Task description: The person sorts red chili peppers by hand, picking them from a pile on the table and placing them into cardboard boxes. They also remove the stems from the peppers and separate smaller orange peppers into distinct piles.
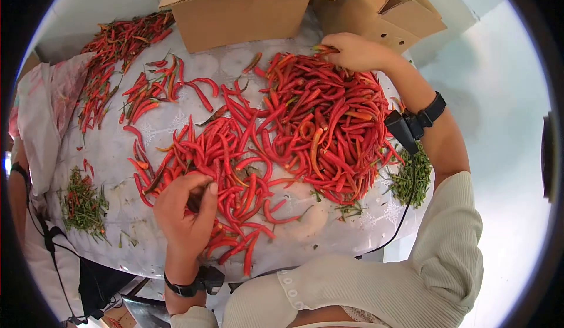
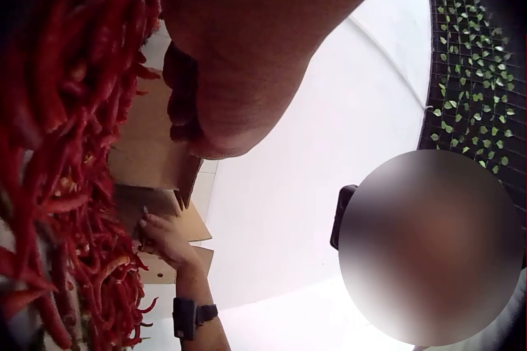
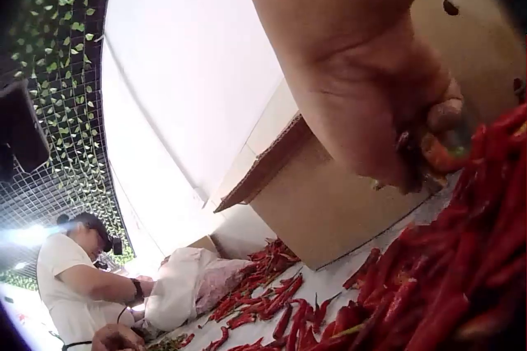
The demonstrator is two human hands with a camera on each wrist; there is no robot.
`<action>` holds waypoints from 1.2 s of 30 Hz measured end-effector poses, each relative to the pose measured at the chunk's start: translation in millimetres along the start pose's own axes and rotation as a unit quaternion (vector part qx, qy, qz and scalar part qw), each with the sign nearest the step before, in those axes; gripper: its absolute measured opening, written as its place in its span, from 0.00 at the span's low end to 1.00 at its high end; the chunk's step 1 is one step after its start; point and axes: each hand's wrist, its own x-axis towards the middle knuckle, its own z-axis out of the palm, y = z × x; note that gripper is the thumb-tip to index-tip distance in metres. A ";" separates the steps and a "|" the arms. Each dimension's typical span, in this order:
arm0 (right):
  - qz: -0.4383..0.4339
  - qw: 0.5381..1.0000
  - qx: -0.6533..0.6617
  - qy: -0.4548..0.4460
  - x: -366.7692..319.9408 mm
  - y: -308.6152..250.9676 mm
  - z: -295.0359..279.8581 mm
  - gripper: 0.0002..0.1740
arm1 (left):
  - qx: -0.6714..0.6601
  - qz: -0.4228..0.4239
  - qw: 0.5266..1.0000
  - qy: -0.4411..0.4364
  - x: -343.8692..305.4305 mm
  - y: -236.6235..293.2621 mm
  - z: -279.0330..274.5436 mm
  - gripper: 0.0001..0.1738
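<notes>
At the back of the large heap of red chillies (image 1: pixel 346 116), my right hand (image 1: pixel 358 52) pinches an orange-red chilli (image 1: pixel 324 50) with a green end. The right wrist view shows that chilli (image 3: pixel 442 154) between the curled fingers of the right hand (image 3: pixel 370 104). My left hand (image 1: pixel 188 213), fingers bent and thumb near the index finger, is over the front left of a looser spread of chillies (image 1: pixel 226 146). From the left wrist, the left hand (image 2: pixel 239 79) appears beside chillies (image 2: pixel 82 79); whether it holds one is hidden.
Cardboard boxes (image 1: pixel 241 13) stand along the back. More chillies (image 1: pixel 106 63) lie at the back left. Green stems form piles at left (image 1: pixel 82 207) and right (image 1: pixel 411 178). Another person (image 3: pixel 78 285) is beside a pale plastic bag (image 3: pixel 173 289).
</notes>
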 end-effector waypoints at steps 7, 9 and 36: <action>-0.247 0.967 -0.052 0.024 -2.7 -58.2 33.6 0.12 | -0.002 -0.021 1.000 0.006 0.1 -1.1 0.5 0.05; -0.229 0.966 -0.121 0.010 -6.9 -75.8 46.1 0.12 | -0.013 -0.055 0.998 -0.010 -0.3 2.1 -0.5 0.05; 0.049 0.704 0.708 -0.026 -30.3 -7.8 26.4 0.08 | -0.038 -0.024 0.999 -0.008 -1.9 -1.4 5.7 0.05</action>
